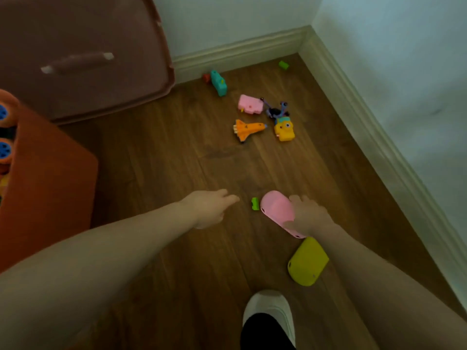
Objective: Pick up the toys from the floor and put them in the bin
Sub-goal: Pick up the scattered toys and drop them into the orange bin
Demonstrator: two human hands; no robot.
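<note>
Fingers of right hand [307, 215] curl over pink oblong toy [276, 210] near-right on floor [177, 160], ready to lift (bin [50, 178] sits left); left hand [211, 207], loosely spread, nears green block [255, 204].

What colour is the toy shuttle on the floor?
Orange toy shuttle with white trim, clearest in the head view.

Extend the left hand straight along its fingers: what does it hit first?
Likely the green block, just past the left hand fingertips; behind it, the pink toy in the right hand. Height above the floor is unclear.
</note>
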